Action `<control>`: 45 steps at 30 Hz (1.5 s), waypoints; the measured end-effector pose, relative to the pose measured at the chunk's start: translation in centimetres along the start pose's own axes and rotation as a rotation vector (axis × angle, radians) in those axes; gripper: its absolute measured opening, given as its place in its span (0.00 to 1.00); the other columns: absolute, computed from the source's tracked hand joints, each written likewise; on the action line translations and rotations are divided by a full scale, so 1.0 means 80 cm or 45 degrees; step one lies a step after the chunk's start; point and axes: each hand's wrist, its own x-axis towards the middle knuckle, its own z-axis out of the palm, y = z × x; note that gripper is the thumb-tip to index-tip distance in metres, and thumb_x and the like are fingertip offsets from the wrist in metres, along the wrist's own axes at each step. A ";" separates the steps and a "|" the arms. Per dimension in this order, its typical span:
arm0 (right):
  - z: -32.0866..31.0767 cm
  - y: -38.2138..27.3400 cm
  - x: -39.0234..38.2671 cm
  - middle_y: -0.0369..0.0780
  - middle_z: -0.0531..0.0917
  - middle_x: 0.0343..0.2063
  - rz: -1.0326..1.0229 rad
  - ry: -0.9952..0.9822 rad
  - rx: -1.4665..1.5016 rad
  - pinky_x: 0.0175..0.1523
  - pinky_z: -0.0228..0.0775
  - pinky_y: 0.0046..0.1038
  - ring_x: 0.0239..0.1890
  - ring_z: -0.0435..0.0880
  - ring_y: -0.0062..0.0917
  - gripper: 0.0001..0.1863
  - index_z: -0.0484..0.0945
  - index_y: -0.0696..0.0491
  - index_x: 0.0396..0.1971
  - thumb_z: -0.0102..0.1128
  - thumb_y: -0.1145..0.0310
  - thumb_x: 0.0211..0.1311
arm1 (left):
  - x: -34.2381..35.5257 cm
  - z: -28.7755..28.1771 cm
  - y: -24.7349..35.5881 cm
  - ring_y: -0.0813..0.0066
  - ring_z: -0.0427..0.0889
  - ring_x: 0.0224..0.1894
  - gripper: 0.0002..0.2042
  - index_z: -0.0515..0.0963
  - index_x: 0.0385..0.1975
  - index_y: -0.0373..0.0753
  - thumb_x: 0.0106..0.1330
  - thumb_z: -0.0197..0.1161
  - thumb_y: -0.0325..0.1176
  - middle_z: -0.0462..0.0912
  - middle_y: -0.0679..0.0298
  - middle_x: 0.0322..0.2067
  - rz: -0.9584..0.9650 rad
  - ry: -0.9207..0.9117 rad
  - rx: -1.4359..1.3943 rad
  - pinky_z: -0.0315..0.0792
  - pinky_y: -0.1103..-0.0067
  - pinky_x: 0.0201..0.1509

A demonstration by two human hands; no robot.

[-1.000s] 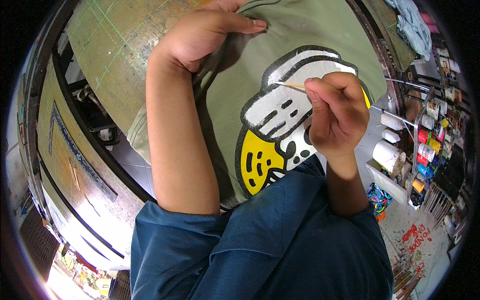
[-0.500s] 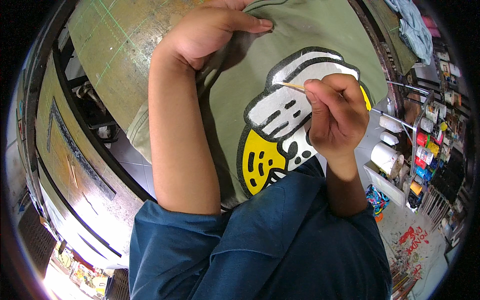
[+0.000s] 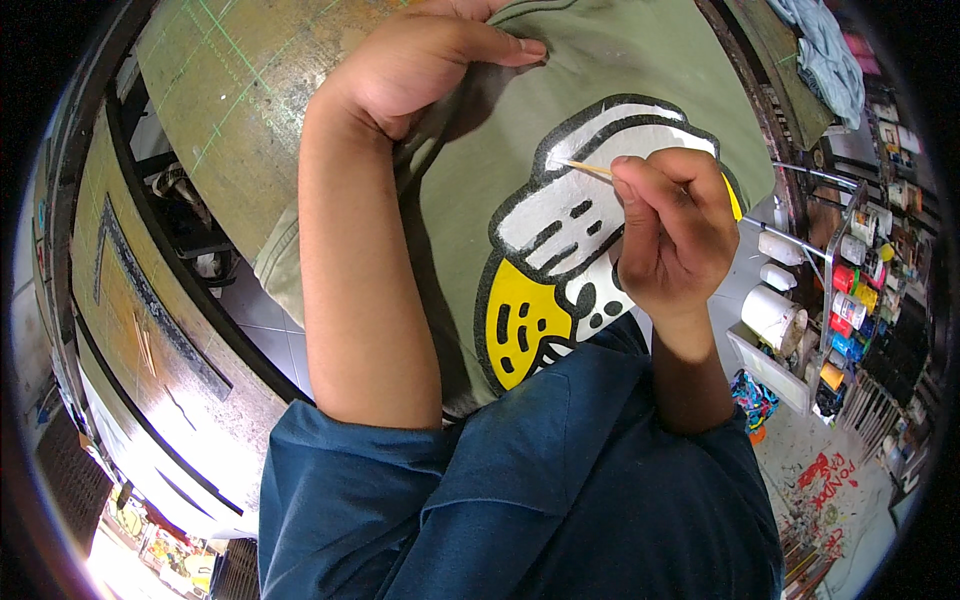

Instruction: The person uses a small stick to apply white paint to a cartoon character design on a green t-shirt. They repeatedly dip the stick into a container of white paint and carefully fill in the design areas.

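Note:
An olive-green garment (image 3: 450,300) bears a black-outlined print in white and yellow (image 3: 515,335). At its top, my left hand (image 3: 420,75) grips the cloth, thumb pressed on it and fingers mostly hidden beyond. My right hand (image 3: 672,225) pinches a thin pale wooden stick (image 3: 590,167) between thumb and finger, its tip on the upper white part of the print near a black outline. The garment lies over a stained board with green grid lines (image 3: 225,80), and my left forearm rests alongside it.
At the left are other boards (image 3: 150,280) with loose sticks (image 3: 145,350) and a dark angled strip. At the right, a metal rack holds paint pots (image 3: 845,310), beside a white bucket (image 3: 770,315) and brushes (image 3: 870,420). A pale blue cloth (image 3: 820,50) lies top right.
My left hand and the printed cloth under it have shifted very slightly right and down. The stick's tip has moved only a little along the white print.

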 end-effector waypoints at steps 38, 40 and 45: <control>-0.002 -0.003 0.002 0.38 0.81 0.28 0.058 -0.028 0.010 0.31 0.66 0.27 0.26 0.77 0.29 0.12 0.86 0.52 0.36 0.71 0.80 0.51 | 0.001 -0.007 -0.004 0.79 0.80 0.48 0.17 0.77 0.57 0.27 0.69 0.61 0.23 0.85 0.63 0.47 0.024 0.044 0.067 0.71 0.84 0.55; -0.002 -0.003 0.002 0.38 0.81 0.28 0.049 -0.047 0.009 0.31 0.66 0.27 0.26 0.77 0.30 0.12 0.86 0.52 0.37 0.71 0.80 0.51 | 0.001 -0.007 -0.003 0.79 0.80 0.48 0.17 0.77 0.57 0.27 0.69 0.61 0.23 0.85 0.63 0.47 0.022 0.035 0.058 0.71 0.84 0.55; 0.001 -0.002 0.004 0.38 0.81 0.27 0.012 0.037 -0.082 0.32 0.67 0.28 0.26 0.77 0.30 0.11 0.86 0.51 0.37 0.70 0.79 0.52 | -0.001 -0.003 -0.002 0.79 0.80 0.47 0.16 0.77 0.56 0.27 0.69 0.61 0.23 0.85 0.64 0.47 0.029 0.041 0.027 0.71 0.84 0.55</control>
